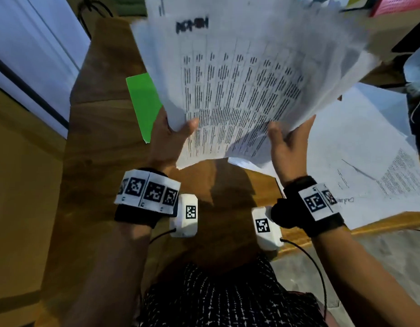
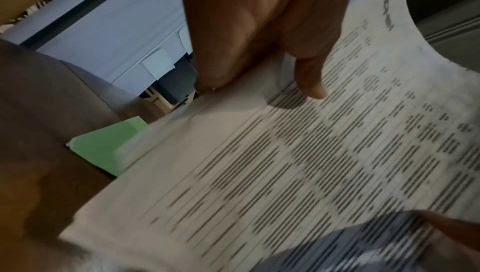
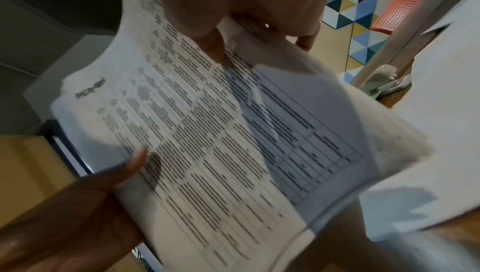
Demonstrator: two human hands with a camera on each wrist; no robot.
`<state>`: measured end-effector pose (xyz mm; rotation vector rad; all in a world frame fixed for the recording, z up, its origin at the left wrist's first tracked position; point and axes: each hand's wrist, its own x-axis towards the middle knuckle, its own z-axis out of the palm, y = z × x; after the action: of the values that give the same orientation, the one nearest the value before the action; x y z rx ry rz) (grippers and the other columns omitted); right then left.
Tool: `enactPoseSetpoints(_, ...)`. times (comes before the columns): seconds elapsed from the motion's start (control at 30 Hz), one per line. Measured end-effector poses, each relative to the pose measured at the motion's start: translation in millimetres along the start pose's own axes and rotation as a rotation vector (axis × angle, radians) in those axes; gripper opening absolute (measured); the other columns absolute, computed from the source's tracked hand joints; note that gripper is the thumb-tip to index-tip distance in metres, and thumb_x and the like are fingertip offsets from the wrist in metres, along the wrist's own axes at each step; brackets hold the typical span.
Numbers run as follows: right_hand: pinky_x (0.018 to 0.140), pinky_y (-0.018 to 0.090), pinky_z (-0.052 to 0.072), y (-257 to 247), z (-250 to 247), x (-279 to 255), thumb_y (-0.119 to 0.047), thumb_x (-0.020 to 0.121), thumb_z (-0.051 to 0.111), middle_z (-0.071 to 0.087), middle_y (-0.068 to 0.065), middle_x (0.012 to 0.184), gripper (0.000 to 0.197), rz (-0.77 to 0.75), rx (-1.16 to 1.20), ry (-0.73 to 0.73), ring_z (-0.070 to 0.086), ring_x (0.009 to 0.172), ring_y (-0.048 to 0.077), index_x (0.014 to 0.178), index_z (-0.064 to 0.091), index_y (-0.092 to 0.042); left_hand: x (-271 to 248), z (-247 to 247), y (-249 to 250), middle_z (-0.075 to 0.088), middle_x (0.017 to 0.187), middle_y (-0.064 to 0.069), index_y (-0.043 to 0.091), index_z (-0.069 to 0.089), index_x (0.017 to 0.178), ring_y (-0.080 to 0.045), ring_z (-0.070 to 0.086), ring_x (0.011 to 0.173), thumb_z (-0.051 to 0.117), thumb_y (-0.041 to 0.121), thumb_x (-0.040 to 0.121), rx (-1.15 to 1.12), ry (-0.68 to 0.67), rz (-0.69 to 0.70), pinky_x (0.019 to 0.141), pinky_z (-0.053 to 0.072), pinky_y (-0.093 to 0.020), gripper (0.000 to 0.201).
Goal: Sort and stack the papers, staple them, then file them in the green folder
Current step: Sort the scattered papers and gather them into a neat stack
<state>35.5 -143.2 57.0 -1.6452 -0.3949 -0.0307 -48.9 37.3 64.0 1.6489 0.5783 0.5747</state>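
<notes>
Wooden table (image 1: 105, 128): brown top, largest surface in view, bearing all else. Loose sheets (image 1: 369, 142): white printed pages spread flat over the table's right part, overlapping, not yet gathered. Sheaf of papers (image 1: 239, 86): several printed tabular pages held up off the table, between the two hands, top edges fanned and uneven, lower right corner of the front page curling away from those behind. Green folder (image 1: 143, 105): lies flat on the table just left of the raised sheaf, partly hidden behind it, closed as far as can be told. Left hand (image 1: 171, 135): grips the sheaf's lower left edge, thumb on the front page, fingers behind. Right hand (image 1: 289, 142): holds the lower right edge, thumb on the face and fingers wrapped behind; the right wrist view shows the pages parting under it. Stapler: not identifiable in any view. Step in hand, by judgement: squaring the gathered pages, early in the task, stapling and filing not yet done. Handling note: loosen both holds slightly, tap the bottom edge on the bare table near the body until the edges align, tuck in the curled corner, and add the loose sheets before stapling; too tight a pinch will lock the misalignment in.
</notes>
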Motion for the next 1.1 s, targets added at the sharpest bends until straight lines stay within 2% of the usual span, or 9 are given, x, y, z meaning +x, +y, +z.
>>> enactPoseSetpoints(0.1, 0.084, 0.006, 0.046, 9, 6, -7, 0.005, 0.088, 0.049, 0.046, -0.011, 0.115, 0.045, 0.116, 0.076, 0.006, 0.051, 0.1, -0.013, 0.116, 0.022, -0.019, 0, -5, -9, 0.052, 0.108, -0.001, -0.006, 0.045, 0.129, -0.006, 0.055, 0.088, 0.071, 0.021, 0.079, -0.049, 0.058, -0.023, 0.064, 0.046, 0.001, 0.062)
enactPoseSetpoints(0.23, 0.087, 0.02, 0.046, 16, 14, -13, 0.007, 0.084, 0.041, 0.045, -0.012, 0.106, 0.042, 0.196, 0.028, -0.031, 0.049, 0.092, -0.002, 0.119, 0.026, -0.011, -4, 1, -17, 0.059, 0.123, -0.013, -0.005, 0.044, 0.13, -0.02, 0.059, 0.11, 0.084, 0.054, 0.044, -0.205, -0.039, -0.049, 0.083, 0.055, -0.021, 0.111)
enactPoseSetpoints(0.4, 0.086, 0.033, 0.044, 30, 19, -18, -0.003, 0.095, 0.038, 0.055, 0.017, 0.115, 0.035, 0.318, -0.25, -0.151, 0.055, 0.104, 0.029, 0.129, 0.029, 0.001, -17, 9, -56, 0.067, 0.095, 0.01, 0.01, 0.061, 0.115, 0.002, 0.067, 0.088, 0.074, 0.019, 0.074, -0.179, 0.031, -0.164, 0.081, 0.057, -0.018, 0.044)
enactPoseSetpoints(0.57, 0.067, 0.026, 0.037, 38, 23, -16, -0.002, 0.093, 0.041, 0.049, 0.011, 0.096, 0.015, 0.274, -0.354, -0.179, 0.05, 0.086, 0.023, 0.099, 0.03, -0.012, -8, -4, -54, 0.044, 0.063, 0.006, -0.002, 0.056, 0.099, -0.013, 0.045, 0.058, 0.062, 0.006, 0.087, 0.01, 0.322, -0.234, 0.039, 0.036, -0.002, 0.016)
enactPoseSetpoints(0.73, 0.079, 0.033, 0.039, 57, 37, -22, 0.0, 0.092, 0.041, 0.054, 0.026, 0.123, 0.029, 0.474, -0.55, -0.344, 0.051, 0.113, 0.037, 0.12, 0.04, 0.004, -17, -17, -88, 0.052, 0.077, -0.016, -0.008, 0.062, 0.093, -0.023, 0.043, 0.077, 0.044, 0.015, 0.097, 0.185, 0.381, -0.434, 0.074, 0.043, -0.035, 0.03)
enactPoseSetpoints(0.87, 0.093, 0.039, 0.043, 74, 47, -32, 0.002, 0.087, 0.048, 0.051, 0.026, 0.128, 0.039, 0.5, -0.608, -0.374, 0.051, 0.116, 0.039, 0.125, 0.039, 0.003, -33, -12, -107, 0.038, 0.059, -0.028, 0.007, 0.037, 0.05, -0.024, 0.032, 0.051, 0.044, 0.037, 0.094, 0.118, 0.471, -0.468, 0.059, 0.028, -0.034, 0.053)
enactPoseSetpoints(0.93, 0.099, 0.04, 0.039, 81, 49, -33, 0.001, 0.085, 0.052, 0.047, 0.025, 0.132, 0.05, 0.47, -0.677, -0.429, 0.047, 0.12, 0.04, 0.131, 0.034, 0.0, -36, -13, -114, 0.045, 0.066, -0.033, -0.001, 0.044, 0.055, -0.035, 0.038, 0.055, 0.042, 0.013, 0.098, 0.16, 0.471, -0.546, 0.059, 0.038, -0.032, 0.045)
enactPoseSetpoints(1.03, 0.106, 0.04, 0.032, 92, 48, -34, -0.005, 0.084, 0.051, 0.038, 0.022, 0.139, 0.057, 0.412, -0.895, -0.592, 0.038, 0.126, 0.04, 0.137, 0.031, -0.004, -38, -12, -118, 0.043, 0.064, -0.007, 0.005, 0.048, 0.068, -0.026, 0.045, 0.08, 0.04, 0.005, 0.096, 0.235, 0.419, -0.657, 0.051, 0.039, -0.005, 0.029)
enactPoseSetpoints(1.1, 0.106, 0.039, 0.031, 96, 43, -31, -0.007, 0.085, 0.047, 0.035, 0.02, 0.141, 0.057, 0.4, -0.93, -0.664, 0.035, 0.127, 0.039, 0.139, 0.03, -0.006, -36, -4, -112, 0.056, 0.104, -0.021, -0.003, 0.054, 0.103, -0.034, 0.05, 0.108, 0.046, 0.009, 0.093, 0.332, 0.466, -0.722, 0.084, 0.046, -0.016, 0.017)
